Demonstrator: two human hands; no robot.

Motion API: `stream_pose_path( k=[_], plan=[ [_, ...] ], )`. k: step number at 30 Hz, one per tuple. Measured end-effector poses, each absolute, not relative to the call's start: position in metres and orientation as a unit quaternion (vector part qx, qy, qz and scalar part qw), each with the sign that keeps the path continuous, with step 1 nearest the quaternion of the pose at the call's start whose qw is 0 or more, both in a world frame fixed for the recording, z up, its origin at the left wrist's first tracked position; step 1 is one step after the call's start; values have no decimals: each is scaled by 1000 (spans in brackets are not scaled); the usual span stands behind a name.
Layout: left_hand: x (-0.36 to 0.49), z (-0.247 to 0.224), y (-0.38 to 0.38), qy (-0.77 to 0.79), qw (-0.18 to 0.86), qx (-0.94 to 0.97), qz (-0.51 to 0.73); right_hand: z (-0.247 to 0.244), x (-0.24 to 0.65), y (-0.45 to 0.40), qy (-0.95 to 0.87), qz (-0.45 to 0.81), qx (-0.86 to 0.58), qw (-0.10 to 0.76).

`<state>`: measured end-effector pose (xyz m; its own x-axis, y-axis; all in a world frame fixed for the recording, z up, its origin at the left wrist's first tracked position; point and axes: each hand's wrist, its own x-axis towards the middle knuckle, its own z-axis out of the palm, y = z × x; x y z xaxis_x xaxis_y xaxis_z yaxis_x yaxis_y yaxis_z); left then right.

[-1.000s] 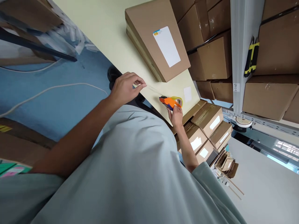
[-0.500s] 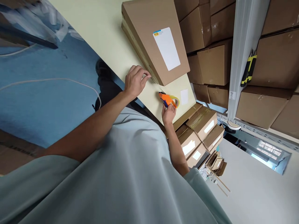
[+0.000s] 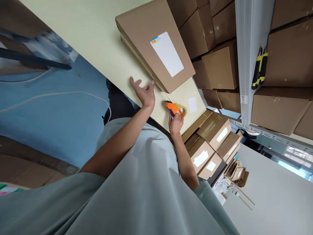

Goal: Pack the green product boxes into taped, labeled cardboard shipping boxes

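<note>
Tape dispenser (image 3: 171, 107) is clasped in our right hand (image 3: 175, 125), probably for steadiness, and our left hand (image 3: 147, 97) is spread beside the box (image 3: 140, 31).

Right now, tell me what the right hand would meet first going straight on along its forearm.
Most likely the near corner of the box, with the orange tape dispenser in the right hand leading. Height is unclear from this view, so it might pass above.
</note>
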<state>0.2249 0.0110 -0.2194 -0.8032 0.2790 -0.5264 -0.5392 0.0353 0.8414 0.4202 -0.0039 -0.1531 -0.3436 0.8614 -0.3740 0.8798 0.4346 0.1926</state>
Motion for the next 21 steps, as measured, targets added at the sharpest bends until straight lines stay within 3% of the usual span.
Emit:
stream_pose_path(
  k=[2, 8, 12, 21],
  plan=[
    [237, -213, 14, 639, 323, -146, 683, -150, 420, -5, 818, -28, 527, 228],
    [264, -181, 54, 615, 379, -55, 689, -138, 423, -8, 830, -63, 506, 228],
    [251, -189, 73, 624, 380, -36, 681, -137, 422, -7, 845, -90, 487, 204],
    [127, -196, -29, 692, 435, 177, 549, -180, 353, -43, 856, -279, 430, 64]
  ],
)
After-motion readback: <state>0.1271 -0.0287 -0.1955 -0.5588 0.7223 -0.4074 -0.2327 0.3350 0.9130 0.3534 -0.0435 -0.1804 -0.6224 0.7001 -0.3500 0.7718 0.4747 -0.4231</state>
